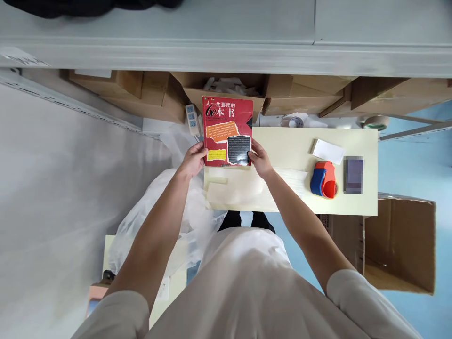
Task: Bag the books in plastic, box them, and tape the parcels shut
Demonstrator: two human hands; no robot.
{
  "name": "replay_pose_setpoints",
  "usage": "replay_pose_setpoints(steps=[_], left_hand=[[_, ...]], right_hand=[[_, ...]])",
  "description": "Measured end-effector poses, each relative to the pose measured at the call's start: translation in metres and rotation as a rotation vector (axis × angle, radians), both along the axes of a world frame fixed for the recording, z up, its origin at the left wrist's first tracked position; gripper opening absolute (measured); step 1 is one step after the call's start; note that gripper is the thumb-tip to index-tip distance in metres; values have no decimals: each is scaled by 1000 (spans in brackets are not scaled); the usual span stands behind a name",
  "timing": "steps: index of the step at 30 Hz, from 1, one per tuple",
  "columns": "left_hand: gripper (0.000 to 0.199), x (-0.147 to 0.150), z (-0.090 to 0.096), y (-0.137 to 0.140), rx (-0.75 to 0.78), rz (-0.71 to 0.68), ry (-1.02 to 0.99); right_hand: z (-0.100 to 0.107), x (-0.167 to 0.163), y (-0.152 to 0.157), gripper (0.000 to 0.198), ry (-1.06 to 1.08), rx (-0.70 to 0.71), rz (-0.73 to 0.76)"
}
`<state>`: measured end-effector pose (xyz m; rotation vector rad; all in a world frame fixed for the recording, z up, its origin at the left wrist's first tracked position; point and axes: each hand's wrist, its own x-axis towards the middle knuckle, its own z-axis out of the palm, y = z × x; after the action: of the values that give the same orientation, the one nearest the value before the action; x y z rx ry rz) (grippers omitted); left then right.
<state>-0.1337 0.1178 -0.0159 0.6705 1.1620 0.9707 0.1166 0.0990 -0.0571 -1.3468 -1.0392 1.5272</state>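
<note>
A red book (229, 129) with Chinese lettering and orange, black and yellow patches faces up between my two hands, over the left end of the cream table. My left hand (193, 159) grips its lower left edge, thumb on the cover. At the lower right edge, my right hand (260, 159) holds it too, thumb at the black patch. The fingers beneath the book are hidden. White sheet material (243, 190) lies on the table just below the book.
On the table (367, 205) are a red and blue tape dispenser (323, 180), a small white box (328, 151) and a blurred dark rectangle (353, 175). Behind it stand cardboard boxes (303, 96) and a power strip (192, 119). An open carton (399, 240) is at right, plastic wrap (151, 216) at left.
</note>
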Motion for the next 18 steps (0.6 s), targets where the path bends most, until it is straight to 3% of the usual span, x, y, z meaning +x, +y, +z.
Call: replay_pose_setpoints(steps=[4,9,15,18], left_hand=[[41,16,21,-7,48,-59,-23],[42,62,21,-42,55,-192,181],[30,144,-12,-117,-42,-334,371],[27,172,-28,-146,-62,-358,410]], right_hand=[[26,27,-16,80,163,-11,-66],[44,77,-75,55,149,-52,-98],[23,140,-175,45,36,-226,-225],[8,160,-205,41,-78,-265,-216]])
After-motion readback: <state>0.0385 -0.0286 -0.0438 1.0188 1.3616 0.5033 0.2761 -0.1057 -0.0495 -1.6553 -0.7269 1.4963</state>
